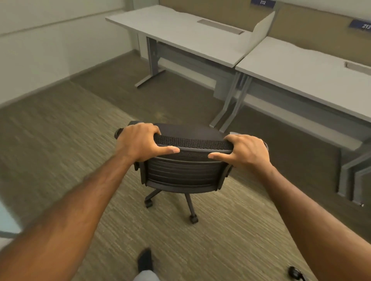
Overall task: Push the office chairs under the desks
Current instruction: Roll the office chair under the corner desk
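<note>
Well short of the pale grey laminate desk (pixel 170 30), a black mesh-backed office chair (pixel 186 172) stands on carpet (pixel 60 140). Left hand (pixel 138 140) and right hand (pixel 248 150) grip its top rail (pixel 192 143), fingers (pixel 153 130) curled over. Push evenly with both, aiming it squarely between the desk's metal legs (pixel 152 60).

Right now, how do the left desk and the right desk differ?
The left desk lies farther from the chair; the right desk is nearer and cut off by the frame edge. The sign above the left desk reads 212; the sign above the right desk is blurred. Both have pale grey tops, grey metal legs and a cable slot.
</note>
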Demonstrator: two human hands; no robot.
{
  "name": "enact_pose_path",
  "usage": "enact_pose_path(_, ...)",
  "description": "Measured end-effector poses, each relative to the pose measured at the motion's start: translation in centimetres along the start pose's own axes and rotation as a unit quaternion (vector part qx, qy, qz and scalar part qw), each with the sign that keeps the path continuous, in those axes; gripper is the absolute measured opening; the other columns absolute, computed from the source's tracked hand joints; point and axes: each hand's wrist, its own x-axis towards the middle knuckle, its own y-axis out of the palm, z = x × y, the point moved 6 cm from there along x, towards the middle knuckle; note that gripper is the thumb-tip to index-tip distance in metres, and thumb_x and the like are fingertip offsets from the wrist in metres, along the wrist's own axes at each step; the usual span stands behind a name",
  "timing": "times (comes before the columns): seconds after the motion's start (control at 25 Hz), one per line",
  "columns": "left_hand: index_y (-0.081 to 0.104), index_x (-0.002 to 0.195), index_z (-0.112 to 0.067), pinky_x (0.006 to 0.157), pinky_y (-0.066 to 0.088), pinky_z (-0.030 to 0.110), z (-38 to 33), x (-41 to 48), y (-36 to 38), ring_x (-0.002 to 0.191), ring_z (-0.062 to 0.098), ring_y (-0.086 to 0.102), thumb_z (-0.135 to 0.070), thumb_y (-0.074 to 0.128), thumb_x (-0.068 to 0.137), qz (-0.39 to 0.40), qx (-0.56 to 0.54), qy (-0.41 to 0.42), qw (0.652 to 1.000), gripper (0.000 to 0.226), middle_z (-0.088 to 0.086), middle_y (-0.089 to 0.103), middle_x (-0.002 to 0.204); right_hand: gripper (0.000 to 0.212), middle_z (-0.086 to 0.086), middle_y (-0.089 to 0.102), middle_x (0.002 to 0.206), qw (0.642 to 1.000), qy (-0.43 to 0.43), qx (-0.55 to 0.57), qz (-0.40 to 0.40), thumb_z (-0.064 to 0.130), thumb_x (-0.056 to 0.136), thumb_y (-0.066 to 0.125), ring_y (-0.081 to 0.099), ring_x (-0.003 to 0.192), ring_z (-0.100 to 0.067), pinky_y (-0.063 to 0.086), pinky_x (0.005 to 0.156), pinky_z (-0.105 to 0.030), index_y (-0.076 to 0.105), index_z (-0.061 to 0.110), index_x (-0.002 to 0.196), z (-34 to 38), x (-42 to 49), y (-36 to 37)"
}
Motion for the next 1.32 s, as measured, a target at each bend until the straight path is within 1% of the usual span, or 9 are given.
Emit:
enact_pose_path(0.2,0.073,0.098,-0.033,0.068,0.044,0.033,8.6,5.9,-0.1,0.086,0.015,0.066,-0.111,0.029,0.054,0.002,-0.044,0.03,0.999,0.101,-0.011,0.072,0.092,0.098,0.012,0.067,0.078,1.0,0.024,-0.002,-0.007,0.11,0.062,0.022,0.059,0.069,-0.012,0.048,0.061,-0.033,0.07,0.031,0.094,4.6,8.9,1.7)
enact_pose_path(0.32,0.073,0.106,-0.033,0.073,0.047,0.033,12.8,10.1,0.1,0.09,0.016,0.067,-0.11,0.025,0.057,0.022,-0.049,0.04,0.998,0.104,-0.009,0.074,0.095,0.099,0.015,0.062,0.077,1.0,0.024,-0.004,0.012,0.11,0.062,0.021,0.052,0.067,-0.008,0.04,0.059,-0.031,0.07,0.031,0.095,6.4,14.8,2.8)
enact_pose_path(0.64,0.073,0.099,-0.038,0.067,0.043,0.033,24.1,23.2,1.8,0.082,0.019,0.066,-0.106,0.024,0.063,0.002,-0.049,0.012,0.999,0.091,-0.009,0.072,0.085,0.091,0.013,0.062,0.071,1.0,-0.001,-0.004,-0.016,0.109,0.063,0.023,0.059,0.065,-0.012,0.037,0.054,-0.029,0.065,0.031,0.085,8.7,31.5,5.8)
enact_pose_path(0.8,0.078,0.088,-0.026,0.07,0.041,0.037,28.8,28.4,2.5,0.075,0.029,0.069,-0.071,0.03,0.091,-0.08,-0.017,-0.001,0.997,0.066,0.003,0.074,0.076,0.089,0.008,0.067,0.074,0.998,-0.024,-0.01,-0.065,0.106,0.07,0.024,0.064,0.068,-0.018,0.037,0.057,-0.031,0.067,0.029,0.082,10.3,37.9,7.5)
enact_pose_path(0.88,0.076,0.084,-0.02,0.073,0.042,0.042,31.0,30.8,3.0,0.073,0.036,0.067,-0.057,0.029,0.093,-0.107,-0.003,-0.037,0.994,0.061,0.01,0.073,0.074,0.09,0.006,0.069,0.079,0.998,-0.037,0.005,-0.053,0.105,0.072,0.024,0.065,0.071,-0.019,0.038,0.06,-0.033,0.068,0.027,0.085,10.8,41.8,8.2)
enact_pose_path(0.96,0.077,0.084,-0.018,0.071,0.042,0.041,33.0,33.9,3.1,0.072,0.037,0.066,-0.053,0.033,0.093,-0.109,-0.011,-0.06,0.992,0.057,0.012,0.072,0.074,0.092,0.005,0.068,0.077,0.999,-0.04,0.014,-0.032,0.105,0.072,0.02,0.062,0.07,-0.019,0.039,0.06,-0.034,0.066,0.026,0.083,11.0,46.1,8.6)
enact_pose_path(1.12,0.08,0.092,-0.022,0.075,0.044,0.04,37.7,40.4,3.7,0.078,0.032,0.069,-0.055,0.036,0.091,-0.088,-0.024,-0.072,0.993,0.055,0.006,0.076,0.082,0.09,0.005,0.062,0.07,0.999,-0.04,0.03,-0.02,0.103,0.075,0.015,0.054,0.063,-0.018,0.038,0.057,-0.036,0.059,0.025,0.075,11.3,54.2,10.1)
enact_pose_path(1.2,0.079,0.092,-0.023,0.076,0.043,0.039,39.9,42.7,3.9,0.078,0.027,0.069,-0.057,0.036,0.09,-0.103,-0.036,-0.056,0.992,0.055,0.001,0.076,0.082,0.089,0.007,0.06,0.068,0.998,-0.041,0.029,-0.027,0.102,0.076,0.016,0.052,0.061,-0.016,0.036,0.055,-0.034,0.063,0.026,0.078,11.7,57.5,10.9)
enact_pose_path(1.32,0.078,0.089,-0.025,0.071,0.038,0.033,43.4,46.7,4.2,0.074,0.021,0.068,-0.055,0.04,0.091,-0.135,-0.052,-0.031,0.989,0.049,-0.005,0.075,0.081,0.089,0.009,0.061,0.069,0.998,-0.033,0.018,-0.042,0.101,0.078,0.021,0.055,0.062,-0.013,0.043,0.055,-0.032,0.07,0.027,0.086,12.6,62.7,12.1)
